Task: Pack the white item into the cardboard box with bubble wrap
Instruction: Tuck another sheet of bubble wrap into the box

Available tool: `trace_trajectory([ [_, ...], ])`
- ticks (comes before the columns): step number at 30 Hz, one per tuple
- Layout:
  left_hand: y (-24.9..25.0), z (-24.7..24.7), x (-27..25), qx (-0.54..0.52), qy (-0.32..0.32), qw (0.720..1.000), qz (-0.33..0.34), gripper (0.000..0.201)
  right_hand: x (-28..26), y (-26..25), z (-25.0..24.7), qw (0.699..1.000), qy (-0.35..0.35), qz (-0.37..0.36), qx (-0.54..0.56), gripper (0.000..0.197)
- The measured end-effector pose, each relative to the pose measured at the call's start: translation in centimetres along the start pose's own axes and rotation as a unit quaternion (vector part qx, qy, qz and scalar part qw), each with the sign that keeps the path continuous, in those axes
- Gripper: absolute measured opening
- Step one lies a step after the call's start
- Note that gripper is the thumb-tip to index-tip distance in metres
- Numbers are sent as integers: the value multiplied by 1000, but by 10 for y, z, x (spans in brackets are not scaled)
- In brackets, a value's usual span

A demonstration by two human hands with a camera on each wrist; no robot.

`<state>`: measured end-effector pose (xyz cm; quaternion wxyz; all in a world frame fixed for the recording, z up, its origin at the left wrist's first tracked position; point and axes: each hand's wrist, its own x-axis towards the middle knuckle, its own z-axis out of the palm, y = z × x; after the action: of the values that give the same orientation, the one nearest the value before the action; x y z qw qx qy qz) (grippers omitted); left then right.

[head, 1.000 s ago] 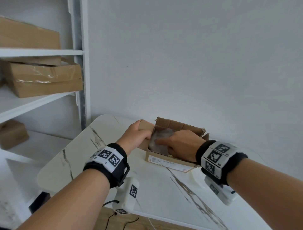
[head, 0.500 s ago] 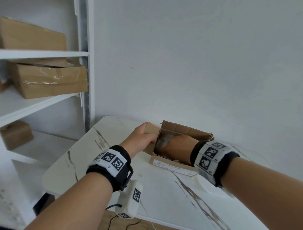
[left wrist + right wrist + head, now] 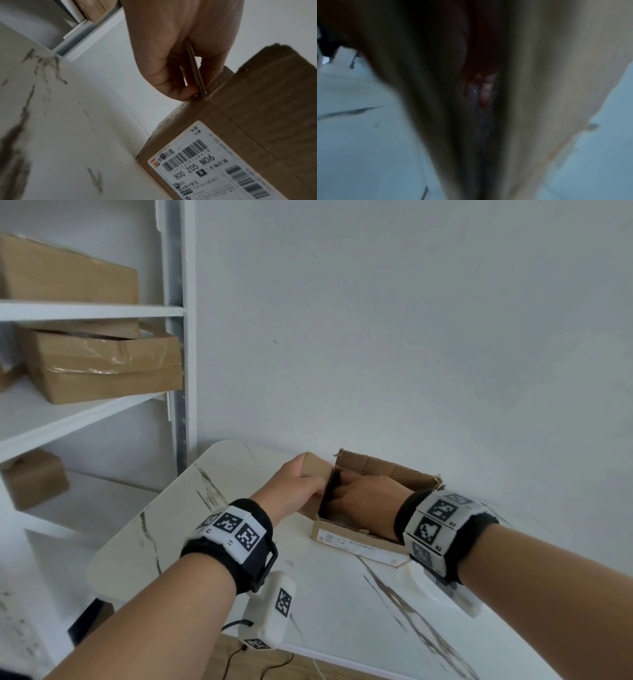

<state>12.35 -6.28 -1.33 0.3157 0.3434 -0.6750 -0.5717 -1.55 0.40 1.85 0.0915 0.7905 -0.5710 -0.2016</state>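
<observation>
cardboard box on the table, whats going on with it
A person is packing the open cardboard box on the marble table. The left hand pinches the box's left flap and holds it back. The right hand reaches down inside the box; what its fingers are doing there is hidden. A shipping label is on the box's side. More boxes sit on the shelves at left.

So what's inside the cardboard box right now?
The right hand reaches down inside the cardboard box and covers most of the inside. The left hand pinches a side flap open. The right wrist view is too dark and blurred to show what lies beneath.
</observation>
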Motion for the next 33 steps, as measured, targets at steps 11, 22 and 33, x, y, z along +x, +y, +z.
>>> trace_trajectory([
  [11,4,4,-5,35,11,999,1,25,-57,19,-5,935,87,299,169,51],
  [22,7,5,-7,43,9,999,8,29,-39,14,-8,873,75,305,374,20],
  [33,4,2,-7,39,2,999,16,30,-45,-5,-29,893,140,163,396,42],
])
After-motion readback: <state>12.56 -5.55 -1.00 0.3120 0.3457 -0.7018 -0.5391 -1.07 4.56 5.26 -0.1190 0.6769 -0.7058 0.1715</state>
